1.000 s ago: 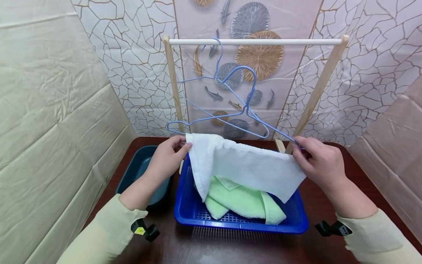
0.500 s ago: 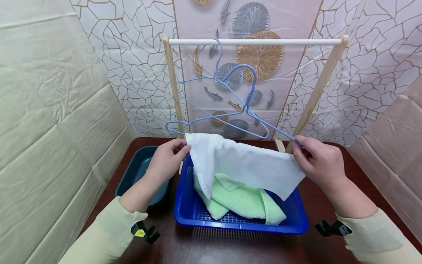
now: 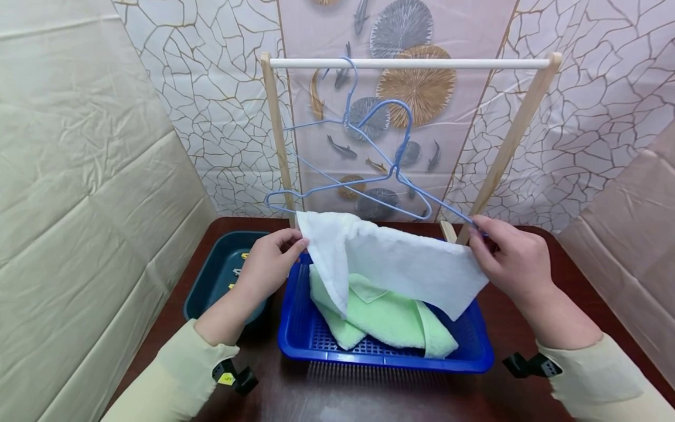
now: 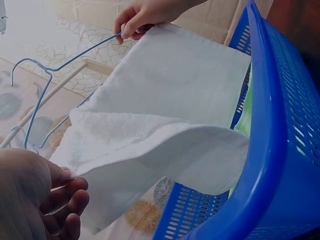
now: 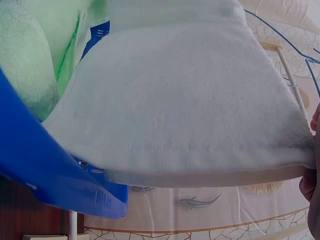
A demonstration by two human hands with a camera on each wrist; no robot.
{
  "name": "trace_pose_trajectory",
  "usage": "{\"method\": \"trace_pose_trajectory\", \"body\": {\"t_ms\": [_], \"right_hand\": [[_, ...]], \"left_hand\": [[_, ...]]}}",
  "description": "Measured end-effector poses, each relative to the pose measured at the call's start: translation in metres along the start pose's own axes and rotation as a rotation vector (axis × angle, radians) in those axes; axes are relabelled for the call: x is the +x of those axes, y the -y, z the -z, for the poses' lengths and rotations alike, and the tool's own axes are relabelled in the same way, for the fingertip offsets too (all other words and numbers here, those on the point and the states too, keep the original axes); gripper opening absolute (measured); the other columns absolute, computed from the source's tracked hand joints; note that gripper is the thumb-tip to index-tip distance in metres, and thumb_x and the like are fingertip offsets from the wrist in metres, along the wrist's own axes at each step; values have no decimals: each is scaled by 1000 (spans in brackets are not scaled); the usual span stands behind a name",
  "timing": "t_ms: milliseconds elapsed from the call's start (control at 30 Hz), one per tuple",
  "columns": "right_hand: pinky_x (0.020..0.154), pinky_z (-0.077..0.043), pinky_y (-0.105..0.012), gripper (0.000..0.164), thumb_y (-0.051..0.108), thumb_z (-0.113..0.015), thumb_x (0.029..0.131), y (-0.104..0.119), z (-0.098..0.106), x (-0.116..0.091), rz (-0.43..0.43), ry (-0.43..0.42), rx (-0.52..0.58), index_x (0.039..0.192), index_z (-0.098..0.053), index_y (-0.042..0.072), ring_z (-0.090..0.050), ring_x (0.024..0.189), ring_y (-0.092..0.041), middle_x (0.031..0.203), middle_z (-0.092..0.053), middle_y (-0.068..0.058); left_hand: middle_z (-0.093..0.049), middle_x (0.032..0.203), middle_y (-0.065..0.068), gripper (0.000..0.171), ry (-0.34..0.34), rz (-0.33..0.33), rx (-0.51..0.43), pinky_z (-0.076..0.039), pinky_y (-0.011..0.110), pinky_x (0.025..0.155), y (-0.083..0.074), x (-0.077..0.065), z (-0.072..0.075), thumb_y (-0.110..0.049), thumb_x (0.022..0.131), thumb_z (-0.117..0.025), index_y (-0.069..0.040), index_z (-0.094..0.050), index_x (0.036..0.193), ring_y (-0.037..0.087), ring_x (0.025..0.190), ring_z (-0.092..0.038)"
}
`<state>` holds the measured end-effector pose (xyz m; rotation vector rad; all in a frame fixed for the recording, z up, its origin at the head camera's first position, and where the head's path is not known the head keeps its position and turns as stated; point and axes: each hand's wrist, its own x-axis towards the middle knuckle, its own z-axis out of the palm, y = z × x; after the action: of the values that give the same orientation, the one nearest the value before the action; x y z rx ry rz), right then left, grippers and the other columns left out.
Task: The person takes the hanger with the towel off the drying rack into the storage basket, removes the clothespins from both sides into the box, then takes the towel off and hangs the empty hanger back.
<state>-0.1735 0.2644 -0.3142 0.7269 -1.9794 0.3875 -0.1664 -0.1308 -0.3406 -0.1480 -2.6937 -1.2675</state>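
Note:
A white towel (image 3: pixel 416 261) hangs draped over the lower bar of a blue wire hanger (image 3: pixel 337 186). My left hand (image 3: pixel 269 258) pinches the towel's left edge between thumb and fingers, as the left wrist view also shows. At the other end, my right hand (image 3: pixel 514 258) grips the hanger's right corner together with the towel's upper right part. The towel's left portion folds forward and hangs in a point. Beneath it, a light green towel (image 3: pixel 390 322) lies in a blue perforated basket (image 3: pixel 385 358). The bar under the towel is hidden.
Behind stands a wooden rack with a white rail (image 3: pixel 448 63); a second blue hanger (image 3: pixel 350 88) hangs on it. Left of the basket is a dark teal tray (image 3: pixel 203 287) with small yellow and white pieces. All stand on a dark brown table (image 3: pixel 295 398).
My left hand has shifted slightly down and right, and the towel's front flap has swung right. More of the green towel and the tray's small pieces show. My right hand stays nearly still.

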Motion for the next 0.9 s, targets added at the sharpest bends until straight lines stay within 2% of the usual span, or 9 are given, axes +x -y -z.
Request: {"method": "trace_pose_trajectory", "body": {"t_ms": [600,900], "right_hand": [[39,-36,-28,40,33,-48,97,-1,-2,-2,-8,14,-10,99,-72,1,-43,46,-11,71,-67,-9],[40,-36,-26,39,32,-48,98,0,-4,-4,-2,22,3,99,-72,2,-42,48,-9,68,-62,-5]], "left_hand": [[-70,92,-5,20,18,1,12,-54,35,73,4,-5,-9,-37,99,-61,-22,-72,107,16,83,-61],[-70,92,-6,18,29,12,11,-53,34,72,6,-9,-11,-36,98,-62,-23,-73,105,17,82,-60]]}}
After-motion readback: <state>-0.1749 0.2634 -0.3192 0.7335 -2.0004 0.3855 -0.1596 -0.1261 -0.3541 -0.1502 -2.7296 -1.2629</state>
